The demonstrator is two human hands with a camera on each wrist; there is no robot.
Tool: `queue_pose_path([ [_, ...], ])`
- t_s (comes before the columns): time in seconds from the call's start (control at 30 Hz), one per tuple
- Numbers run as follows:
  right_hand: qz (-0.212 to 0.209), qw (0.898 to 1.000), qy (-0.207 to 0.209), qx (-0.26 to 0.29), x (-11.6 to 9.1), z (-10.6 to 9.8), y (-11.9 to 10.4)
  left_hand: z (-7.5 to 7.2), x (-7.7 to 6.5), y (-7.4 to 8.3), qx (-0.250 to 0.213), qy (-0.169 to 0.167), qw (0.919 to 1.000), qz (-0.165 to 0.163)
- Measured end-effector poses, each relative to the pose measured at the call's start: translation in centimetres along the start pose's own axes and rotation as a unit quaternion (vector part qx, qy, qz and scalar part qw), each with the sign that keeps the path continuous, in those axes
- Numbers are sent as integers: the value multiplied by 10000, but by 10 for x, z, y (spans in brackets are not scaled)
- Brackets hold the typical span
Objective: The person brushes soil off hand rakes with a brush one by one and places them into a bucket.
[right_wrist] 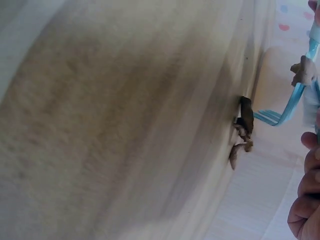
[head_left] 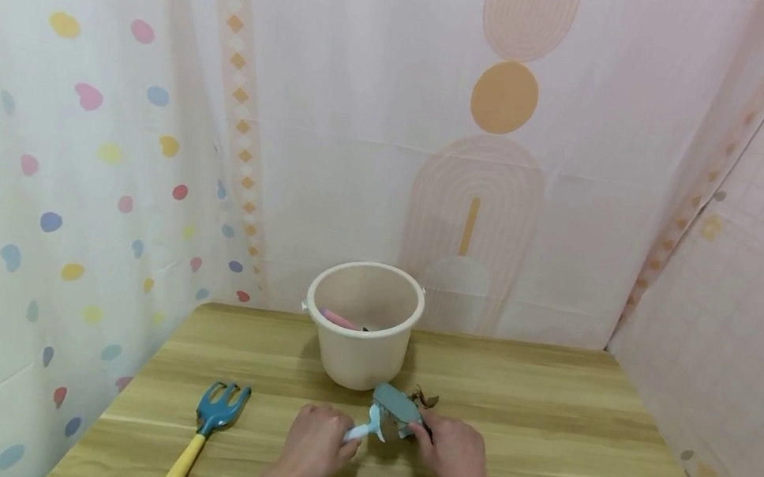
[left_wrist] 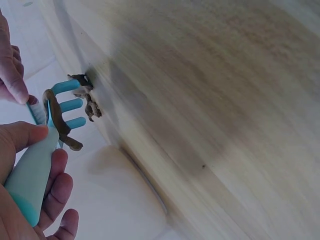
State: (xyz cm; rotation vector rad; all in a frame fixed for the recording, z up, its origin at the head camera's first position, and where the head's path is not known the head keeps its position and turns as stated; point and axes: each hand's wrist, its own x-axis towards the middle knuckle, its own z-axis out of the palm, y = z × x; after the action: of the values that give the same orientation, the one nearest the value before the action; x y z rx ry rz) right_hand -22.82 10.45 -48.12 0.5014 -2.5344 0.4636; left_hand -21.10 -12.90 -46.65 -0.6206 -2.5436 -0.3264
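Left hand [head_left: 317, 439] grips a small hand rake [left_wrist: 35, 162] by its pale handle, thumb on top, fingers curled round underneath. Right hand [head_left: 460, 455] pinches a brush [head_left: 397, 404], bristles at the rake's neck (can't tell if they touch the brown piece [left_wrist: 58, 120] caught there). Rake is over the table [head_left: 559, 427], prongs near brown scraps [left_wrist: 91, 105] lying on it. Cream bucket [head_left: 361, 363] stands just behind, pink item [head_left: 338, 319] inside; yellow-handled garden fork [head_left: 216, 413] lies left.
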Motion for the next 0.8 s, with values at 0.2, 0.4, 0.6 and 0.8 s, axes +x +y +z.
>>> queue_pose_path([
  [0.2,393,9992,-111,-47,-2,2,4,-2,-2,-1,-27,-15,10000,48],
  [0.4,550,9983,-96,172,0,1,2,-1,0,0,-132,27,9999,-26],
  [0.6,296,9986,152,403,4,-4,-4,-2,3,0,-154,-42,9998,-81],
  [0.8,-514,9972,36,538,1,-3,-7,-3,3,1,-149,-149,9997,-121],
])
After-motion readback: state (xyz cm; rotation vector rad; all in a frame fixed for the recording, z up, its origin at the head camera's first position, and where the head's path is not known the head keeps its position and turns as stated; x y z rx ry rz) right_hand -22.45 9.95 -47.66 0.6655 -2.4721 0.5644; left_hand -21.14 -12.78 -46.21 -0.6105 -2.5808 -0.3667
